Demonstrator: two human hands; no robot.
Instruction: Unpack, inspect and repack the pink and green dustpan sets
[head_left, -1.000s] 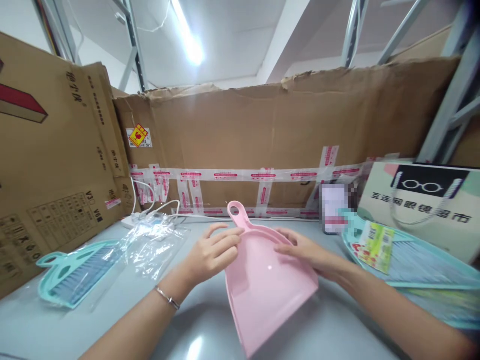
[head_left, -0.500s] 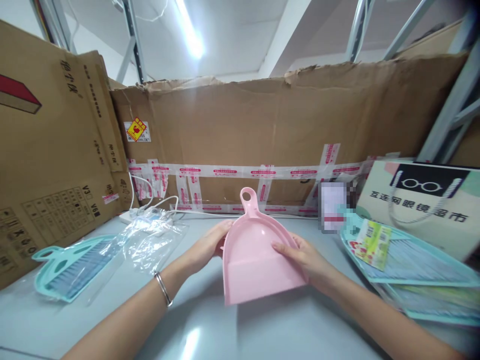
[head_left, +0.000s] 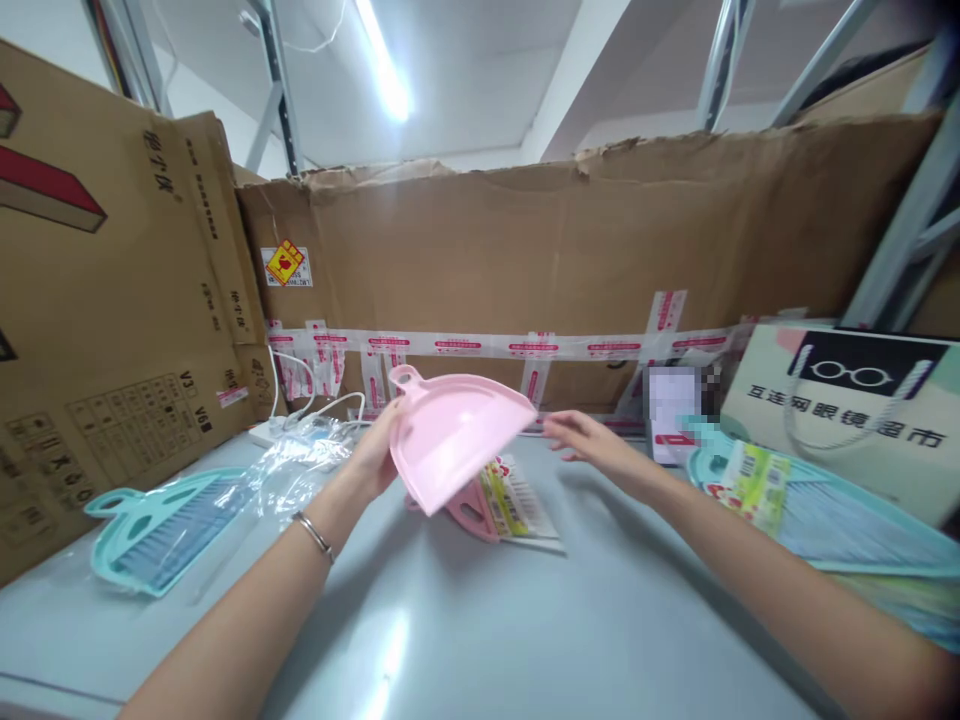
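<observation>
My left hand grips a pink dustpan by its left edge and holds it lifted and tilted above the grey table. Under the dustpan lies a pink hand brush with a colourful label, flat on the table. Off to the dustpan's right, my right hand hovers with its fingers apart and nothing in them, just above the table.
A teal hand brush lies at the left beside a crumpled clear plastic bag and a white power strip. Teal dustpan sets are stacked at the right before a printed paper bag. Cardboard walls enclose the back and left.
The right hand has let go of the pink dustpan and moved right. The left hand has lifted and tilted the dustpan leftward, uncovering the pink brush beneath it.
</observation>
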